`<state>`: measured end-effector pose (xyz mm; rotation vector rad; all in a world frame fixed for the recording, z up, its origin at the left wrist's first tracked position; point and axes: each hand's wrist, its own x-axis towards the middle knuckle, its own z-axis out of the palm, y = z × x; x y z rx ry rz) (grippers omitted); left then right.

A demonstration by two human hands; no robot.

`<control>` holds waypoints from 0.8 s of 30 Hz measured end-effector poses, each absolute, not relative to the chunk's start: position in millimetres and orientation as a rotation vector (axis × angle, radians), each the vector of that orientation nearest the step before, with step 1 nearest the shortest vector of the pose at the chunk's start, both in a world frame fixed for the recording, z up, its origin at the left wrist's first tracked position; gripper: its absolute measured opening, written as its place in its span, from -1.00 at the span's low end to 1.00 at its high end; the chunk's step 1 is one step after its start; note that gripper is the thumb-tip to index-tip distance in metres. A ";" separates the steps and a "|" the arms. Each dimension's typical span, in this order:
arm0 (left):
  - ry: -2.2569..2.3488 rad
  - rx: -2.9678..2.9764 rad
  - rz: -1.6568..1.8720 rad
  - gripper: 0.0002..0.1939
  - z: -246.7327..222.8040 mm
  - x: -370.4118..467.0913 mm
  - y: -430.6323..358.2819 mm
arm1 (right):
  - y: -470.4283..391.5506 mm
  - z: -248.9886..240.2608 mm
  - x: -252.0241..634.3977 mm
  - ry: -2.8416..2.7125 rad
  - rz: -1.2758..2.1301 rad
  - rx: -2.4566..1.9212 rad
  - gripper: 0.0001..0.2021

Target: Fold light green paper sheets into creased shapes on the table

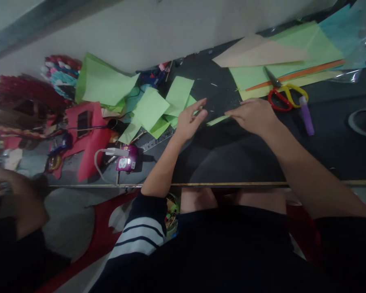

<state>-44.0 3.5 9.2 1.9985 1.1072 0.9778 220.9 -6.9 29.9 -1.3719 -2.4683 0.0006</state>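
Note:
Between the fingers of my right hand (251,116) is the end of a narrow green paper strip (217,120), which points left, low over the dark tabletop. My left hand (190,120) is apart from the strip, its fingers spread and curved with nothing seen between them. Beside it on the left lie several loose green paper pieces (151,108). Just right of my right hand, scissors (282,91) with one red and one yellow handle loop rest partly on a stack of coloured paper (256,77). A purple glue stick (306,116) lies next to them.
A purple power adapter (127,158) with a white plug and cable stands near the table's front edge. Red paper (93,150) and larger green sheets (106,83) lie farther left. At far left is a co-worker's arm (27,199). A roll of tape (364,122) sits at right.

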 end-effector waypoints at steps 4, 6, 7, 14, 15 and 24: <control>0.932 2.492 1.007 -0.27 0.4 -33.8 -2.4 | -6.6 49.3 203.1 -2.592 0.088 -1.482 -0.82; 0.968 2.579 0.913 -0.45 -3.6 -25.9 -7.5 | -5.6 61.1 191.9 -2.603 0.175 -1.522 -0.84; 1.003 2.583 0.887 -0.51 -4.6 -23.0 -9.5 | -4.2 66.9 187.8 -2.618 0.204 -1.529 -0.85; 1.163 2.284 1.079 -0.65 7.4 -20.4 -12.9 | 4.6 88.7 190.8 -2.479 0.426 -1.262 -0.86; 1.183 2.272 1.056 -0.65 9.0 -19.9 -13.7 | 3.3 89.0 191.8 -2.436 0.423 -1.264 -0.84; 1.166 2.420 1.104 -0.45 2.1 -15.7 -19.7 | -9.1 94.3 184.5 -2.456 0.135 -1.468 -0.83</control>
